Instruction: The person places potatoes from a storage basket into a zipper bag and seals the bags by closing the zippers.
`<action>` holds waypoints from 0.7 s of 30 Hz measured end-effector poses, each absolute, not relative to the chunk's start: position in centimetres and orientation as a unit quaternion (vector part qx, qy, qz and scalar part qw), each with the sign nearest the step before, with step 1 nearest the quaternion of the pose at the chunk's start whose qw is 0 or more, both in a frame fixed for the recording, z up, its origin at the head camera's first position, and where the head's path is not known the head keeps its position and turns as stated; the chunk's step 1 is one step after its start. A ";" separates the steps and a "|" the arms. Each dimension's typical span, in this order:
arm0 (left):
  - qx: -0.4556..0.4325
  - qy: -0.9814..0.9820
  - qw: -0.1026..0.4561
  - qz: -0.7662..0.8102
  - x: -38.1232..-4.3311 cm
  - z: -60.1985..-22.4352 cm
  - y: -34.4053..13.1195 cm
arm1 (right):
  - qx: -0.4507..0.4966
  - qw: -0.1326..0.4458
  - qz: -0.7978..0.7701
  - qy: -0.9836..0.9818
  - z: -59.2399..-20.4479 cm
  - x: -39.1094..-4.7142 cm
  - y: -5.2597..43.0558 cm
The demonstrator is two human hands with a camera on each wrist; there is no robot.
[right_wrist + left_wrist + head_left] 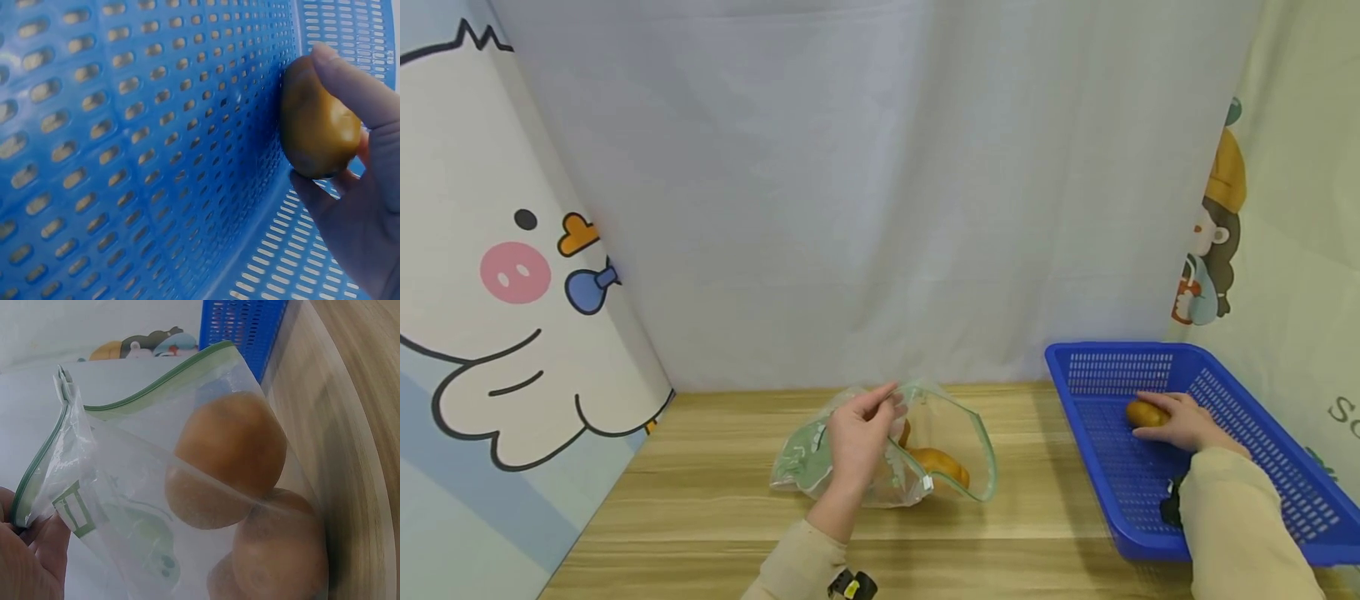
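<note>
A clear zip bag (pixel 880 487) with a green rim and green print lies on the table, its mouth spread toward the right. My left hand (pixel 859 435) pinches the bag's upper rim; the left wrist view shows the green edge between thumb and fingers. Several brown potatoes (pixel 232 440) are inside the bag, partly blurred by the plastic. Over in the blue basket (pixel 1082 454), my right hand (pixel 1187 423) grips another potato (pixel 315 125), thumb on one side and fingers on the other. That potato is close against the basket's perforated surface.
The basket stands at the right of the wooden table (pixel 700 508), beside a printed curtain (pixel 1292 250). A plain pale curtain (pixel 850 208) hangs behind the table. Another curtain with a cartoon bird (pixel 475 183) hangs at the left.
</note>
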State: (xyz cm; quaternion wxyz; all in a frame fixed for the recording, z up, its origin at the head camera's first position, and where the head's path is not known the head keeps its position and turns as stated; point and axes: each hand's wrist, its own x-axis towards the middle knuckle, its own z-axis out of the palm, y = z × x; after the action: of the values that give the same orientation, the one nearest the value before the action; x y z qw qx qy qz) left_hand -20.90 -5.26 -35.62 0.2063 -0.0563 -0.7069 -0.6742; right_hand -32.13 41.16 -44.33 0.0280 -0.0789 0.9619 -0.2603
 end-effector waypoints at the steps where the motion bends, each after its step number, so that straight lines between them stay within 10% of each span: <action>1: -0.056 -0.706 0.206 -0.675 -20.9 -35.6 -5.3 | -0.088 0.037 -0.267 0.959 -44.4 -32.2 41.2; 10: -0.049 -0.706 0.204 -0.677 -21.0 -35.8 -5.2 | -0.118 0.075 -0.311 0.940 -44.1 -32.3 40.8; 21: -0.054 -0.713 0.209 -0.667 -21.0 -35.7 -5.1 | -0.134 -0.008 -0.322 0.937 -41.8 -32.6 39.3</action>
State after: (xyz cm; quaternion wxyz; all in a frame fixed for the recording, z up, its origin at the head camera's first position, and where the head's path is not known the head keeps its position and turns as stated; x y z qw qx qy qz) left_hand -21.01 -5.14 -35.67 0.2091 -0.0541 -0.7131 -0.6669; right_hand -32.63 39.31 -41.79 -0.0083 -0.1345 0.9371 -0.3221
